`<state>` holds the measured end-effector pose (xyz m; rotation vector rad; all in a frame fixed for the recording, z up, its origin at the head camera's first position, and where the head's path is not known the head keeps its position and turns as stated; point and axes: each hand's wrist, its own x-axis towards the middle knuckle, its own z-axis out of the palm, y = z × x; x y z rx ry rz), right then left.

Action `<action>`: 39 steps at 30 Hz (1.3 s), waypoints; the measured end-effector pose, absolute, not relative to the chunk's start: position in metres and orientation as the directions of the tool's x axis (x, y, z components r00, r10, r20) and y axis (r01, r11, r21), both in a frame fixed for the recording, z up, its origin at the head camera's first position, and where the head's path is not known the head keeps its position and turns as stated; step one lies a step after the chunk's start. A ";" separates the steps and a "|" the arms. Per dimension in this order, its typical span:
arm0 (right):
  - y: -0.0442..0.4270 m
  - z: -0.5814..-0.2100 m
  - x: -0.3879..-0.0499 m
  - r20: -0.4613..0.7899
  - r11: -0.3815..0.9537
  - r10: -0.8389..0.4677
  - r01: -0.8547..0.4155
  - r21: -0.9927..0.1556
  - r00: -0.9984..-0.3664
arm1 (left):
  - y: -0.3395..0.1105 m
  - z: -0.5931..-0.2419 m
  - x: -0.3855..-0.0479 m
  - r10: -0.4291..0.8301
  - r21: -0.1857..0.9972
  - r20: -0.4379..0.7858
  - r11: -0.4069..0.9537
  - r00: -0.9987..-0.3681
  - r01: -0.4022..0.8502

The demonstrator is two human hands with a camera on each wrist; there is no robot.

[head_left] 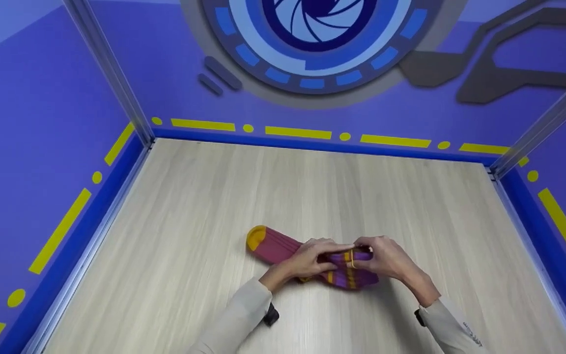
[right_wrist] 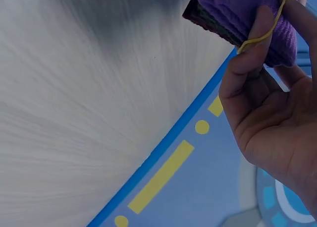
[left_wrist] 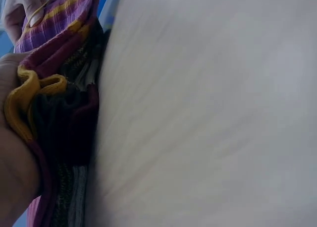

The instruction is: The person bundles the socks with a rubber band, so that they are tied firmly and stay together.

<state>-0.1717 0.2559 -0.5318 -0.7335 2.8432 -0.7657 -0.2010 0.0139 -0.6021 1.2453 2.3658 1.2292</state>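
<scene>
A stack of socks [head_left: 283, 247] lies slantwise on the table, the top one maroon with a yellow toe and a purple-and-yellow striped cuff [head_left: 347, 278]. My left hand [head_left: 307, 259] grips the socks around their middle. Dark and grey layers [left_wrist: 64, 123] show below the maroon one in the left wrist view. At the cuff end, my right hand [head_left: 385, 256] holds a thin yellow rubber band [right_wrist: 260, 39] stretched over its fingers. The band crosses the purple cuff [right_wrist: 242, 6]; its far side is hidden.
The pale wood tabletop [head_left: 204, 196] reaches back to a blue-purple wall [head_left: 165, 88] with yellow dashes. Side walls with metal edge strips stand left and right. A small dark object [head_left: 271, 315] sits by the left sleeve.
</scene>
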 end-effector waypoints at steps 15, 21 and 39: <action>0.247 -0.528 -0.177 -0.035 0.780 -0.479 -0.408 -0.475 -0.877 | 0.017 -0.599 -0.201 0.777 0.685 0.124 0.383 -0.617 0.620; 0.258 -0.530 -0.176 -0.078 0.812 -0.454 -0.376 -0.447 -0.888 | 0.022 -0.601 -0.203 0.773 0.673 0.165 0.366 -0.613 0.643; 0.282 -0.558 -0.143 -0.219 0.770 -0.183 -0.001 -0.638 -0.958 | 0.027 -0.597 -0.216 0.746 0.791 0.217 0.244 -0.629 0.562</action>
